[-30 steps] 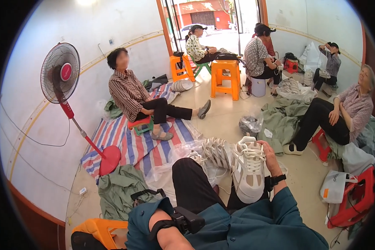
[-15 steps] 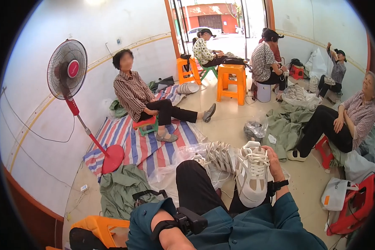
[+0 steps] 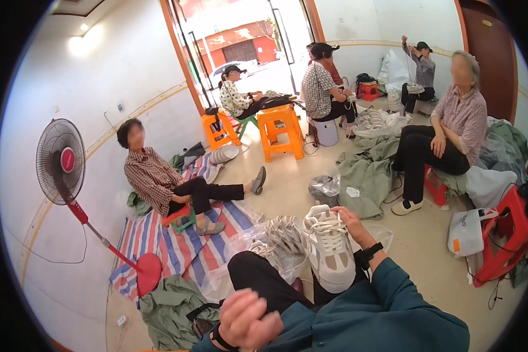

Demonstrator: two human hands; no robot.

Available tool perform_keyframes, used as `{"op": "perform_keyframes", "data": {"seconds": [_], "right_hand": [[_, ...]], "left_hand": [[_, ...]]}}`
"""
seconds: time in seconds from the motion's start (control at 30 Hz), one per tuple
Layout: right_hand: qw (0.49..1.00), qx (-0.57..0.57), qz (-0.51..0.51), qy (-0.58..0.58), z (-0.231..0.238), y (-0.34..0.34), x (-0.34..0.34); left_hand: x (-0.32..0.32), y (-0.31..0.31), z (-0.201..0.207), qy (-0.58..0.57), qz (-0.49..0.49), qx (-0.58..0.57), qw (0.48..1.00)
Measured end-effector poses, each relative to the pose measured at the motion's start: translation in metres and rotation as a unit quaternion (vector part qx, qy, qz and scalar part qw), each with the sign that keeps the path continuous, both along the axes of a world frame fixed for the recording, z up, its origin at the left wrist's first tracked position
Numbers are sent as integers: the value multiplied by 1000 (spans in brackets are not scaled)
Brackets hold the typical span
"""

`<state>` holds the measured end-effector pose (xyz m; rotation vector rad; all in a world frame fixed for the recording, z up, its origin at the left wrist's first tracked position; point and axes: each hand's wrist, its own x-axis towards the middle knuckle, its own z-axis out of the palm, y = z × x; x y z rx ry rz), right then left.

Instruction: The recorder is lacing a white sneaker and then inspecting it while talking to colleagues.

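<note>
A white and beige sneaker [image 3: 330,249] with pale laces stands toe toward me on my right thigh. My right hand [image 3: 353,226] grips it at the heel and collar, on its right side. My left hand [image 3: 249,320] is raised over my lap, apart from the sneaker. Its fingers look curled but are smeared by motion, and whether they hold anything does not show. Just past my knees lie more striped beige-white shoes [image 3: 284,234] bunched together, and another laced sneaker [image 3: 263,251] on clear plastic.
A red pedestal fan [image 3: 148,273] stands left on a striped sheet [image 3: 179,258]. Green cloth [image 3: 176,308] lies near my left side. Several people sit around; one person [image 3: 443,126] is on the right. A white bag [image 3: 466,232] and red stool [image 3: 504,240] are close on my right.
My left hand has come up into view from the lower edge. My right hand still holds the sneaker. The view has tilted and turned to the right.
</note>
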<state>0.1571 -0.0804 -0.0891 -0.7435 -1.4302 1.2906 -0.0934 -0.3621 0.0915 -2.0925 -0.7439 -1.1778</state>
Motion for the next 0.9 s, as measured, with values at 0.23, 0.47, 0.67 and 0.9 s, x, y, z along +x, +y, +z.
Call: {"op": "perform_keyframes", "data": {"seconds": [0.23,0.47,0.67,0.9], "right_hand": [[999,-32,14,27,-1,0,1],[1000,-10,22,10,6,-3,-7],[1000,-8,10,-10,3,0,-1],[999,11,6,-31,5,-3,-4]], "left_hand": [[-31,55,-74,-45,120,-350,928],[-78,48,-181,-56,185,-479,856],[-59,50,-191,-153,211,-432,863],[-50,42,-201,-175,99,-551,810]]}}
